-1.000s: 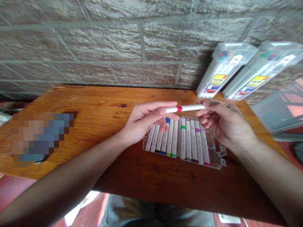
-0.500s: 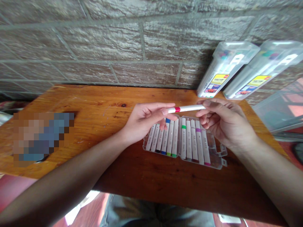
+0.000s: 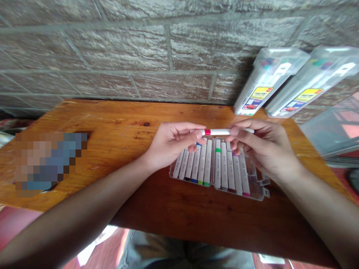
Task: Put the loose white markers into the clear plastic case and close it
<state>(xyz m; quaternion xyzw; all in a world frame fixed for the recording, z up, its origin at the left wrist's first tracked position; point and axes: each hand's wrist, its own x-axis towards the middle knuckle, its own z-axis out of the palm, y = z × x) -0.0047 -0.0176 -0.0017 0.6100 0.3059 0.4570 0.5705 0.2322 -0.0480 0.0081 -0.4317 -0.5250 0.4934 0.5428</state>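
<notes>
A white marker (image 3: 218, 132) with a red band is held level between both hands, above an open clear case. My left hand (image 3: 174, 141) pinches its left end between thumb and fingers, next to the red band. Closer to the other end, my right hand (image 3: 262, 144) grips it with thumb and fingers, and the white tip pokes out to the right. Below lies the clear plastic case (image 3: 254, 193), opened flat, with several white markers (image 3: 223, 168) in both halves. Their bands and ends are green, blue, purple and other colours. My fingers cover part of its far edge.
Two clear marker boxes (image 3: 259, 89) with yellow labels stand upright against the brick wall (image 3: 117, 52) at the back right. A pixelated object (image 3: 53, 160) lies at the left of the wooden table (image 3: 117, 123). The table's front edge is by my lap.
My right hand has slid left along the marker, so its right end now sticks out past the fingers. The marker has shifted slightly left in my left hand.
</notes>
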